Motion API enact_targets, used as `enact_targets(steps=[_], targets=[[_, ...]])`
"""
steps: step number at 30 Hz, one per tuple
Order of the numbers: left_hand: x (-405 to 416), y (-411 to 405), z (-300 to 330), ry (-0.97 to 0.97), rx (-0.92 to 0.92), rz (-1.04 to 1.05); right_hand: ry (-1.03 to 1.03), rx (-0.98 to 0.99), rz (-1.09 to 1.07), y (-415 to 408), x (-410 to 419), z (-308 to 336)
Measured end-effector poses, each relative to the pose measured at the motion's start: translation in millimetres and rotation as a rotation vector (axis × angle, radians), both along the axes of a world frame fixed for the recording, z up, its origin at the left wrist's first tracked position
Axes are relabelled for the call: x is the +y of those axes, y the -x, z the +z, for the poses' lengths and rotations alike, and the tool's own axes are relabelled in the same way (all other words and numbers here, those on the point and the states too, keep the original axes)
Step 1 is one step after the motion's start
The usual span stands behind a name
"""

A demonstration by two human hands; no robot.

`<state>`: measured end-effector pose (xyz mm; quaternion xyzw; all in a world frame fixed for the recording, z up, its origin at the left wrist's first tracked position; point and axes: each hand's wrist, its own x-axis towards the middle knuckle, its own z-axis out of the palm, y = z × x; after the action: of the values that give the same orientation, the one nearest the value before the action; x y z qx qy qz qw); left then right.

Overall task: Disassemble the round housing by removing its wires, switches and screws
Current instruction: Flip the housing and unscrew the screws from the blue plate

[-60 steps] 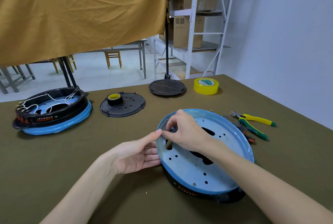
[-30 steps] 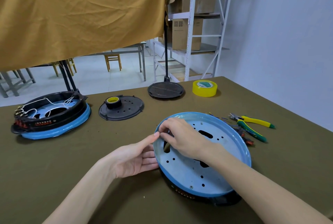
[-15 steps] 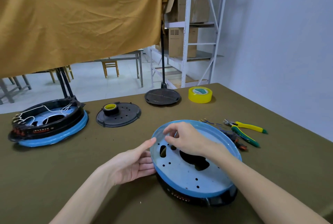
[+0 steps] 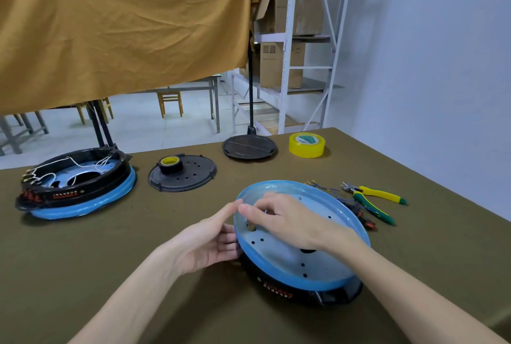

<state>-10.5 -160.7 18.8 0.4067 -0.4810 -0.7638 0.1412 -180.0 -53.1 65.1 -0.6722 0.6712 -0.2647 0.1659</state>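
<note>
Fingers of the left hand brace the housing; right hand pinches inside.

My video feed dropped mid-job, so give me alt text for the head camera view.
A person's left hand steadies the rim of a tilted round blue housing on a green table while the right hand reaches inside it. Pliers and loose wires lie to its right, a second wired housing far left.
</note>
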Motion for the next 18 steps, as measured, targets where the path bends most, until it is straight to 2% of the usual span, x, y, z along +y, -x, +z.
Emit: enact_targets(steps=[4,6,10,13,15,18], targets=[[-5,6,-2,0.004,0.048,0.014,-0.130,0.254,0.023,-6,12,12],[-5,7,-3,-0.026,0.081,-0.003,-0.170,0.297,0.036,-8,17,14],[-5,6,-2,-0.166,0.183,-0.045,-0.132,0.222,-0.001,-7,20,22],[-4,4,-5,-0.276,0.267,0.053,-0.144,0.107,-0.043,-1,19,24],[-2,6,-10,-0.262,0.281,0.117,-0.154,0.058,-0.036,3,18,22],[-4,7,-15,-0.070,0.218,0.151,-0.146,-0.006,-0.038,9,17,22]])
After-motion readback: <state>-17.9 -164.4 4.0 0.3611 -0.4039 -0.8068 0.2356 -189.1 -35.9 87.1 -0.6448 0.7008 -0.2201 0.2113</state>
